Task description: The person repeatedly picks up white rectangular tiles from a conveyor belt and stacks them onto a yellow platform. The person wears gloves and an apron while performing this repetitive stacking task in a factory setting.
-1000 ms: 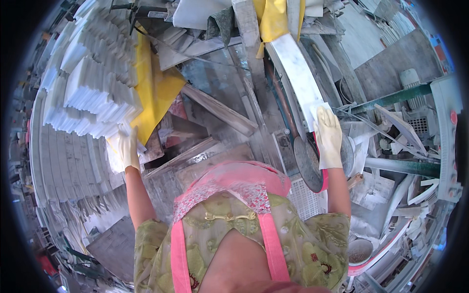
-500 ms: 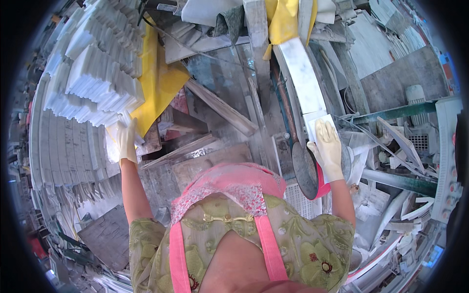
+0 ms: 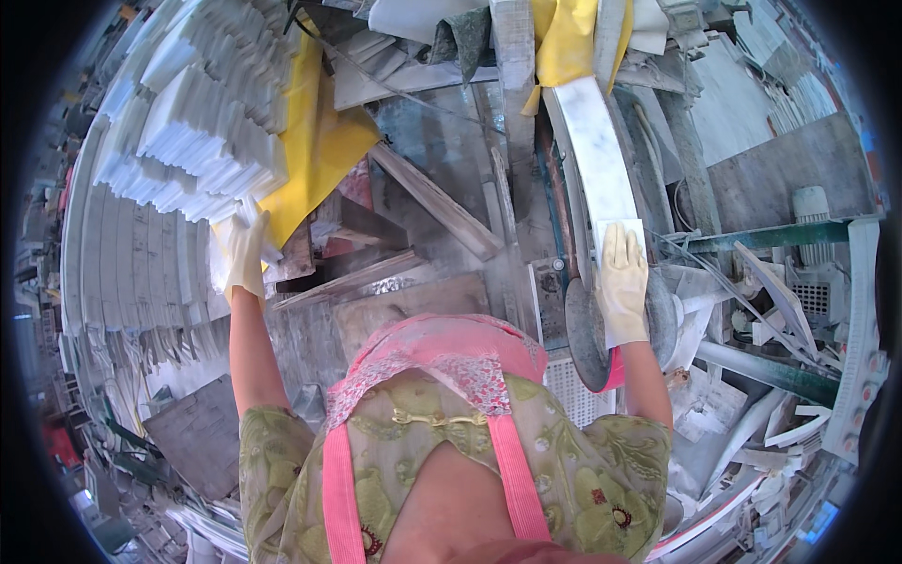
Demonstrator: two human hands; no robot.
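My right hand [image 3: 623,287], in a pale rubber glove, lies flat on a white stone tile [image 3: 636,228] with its fingers stretched forward. Most of that tile is hidden under the glove. Its far edge meets a long white stone strip [image 3: 596,146] on a narrow track. My left hand [image 3: 244,252], also gloved, is at the near lower end of a big stack of white tiles [image 3: 202,127]. Its fingers close on a white tile [image 3: 221,246] there, partly hidden by the glove.
A yellow sheet [image 3: 324,155] hangs beside the stack, and another yellow cloth [image 3: 566,42] drapes over the track's far end. Wooden planks [image 3: 437,202] lie between my hands. A dark round wheel [image 3: 586,334] is by my right wrist. Green bars [image 3: 766,237] and a control panel [image 3: 855,338] stand right.
My right hand has slid forward over the tile, and its thumb has drawn in beside the fingers. My left hand stays at the stack. The whole view has shifted slightly.
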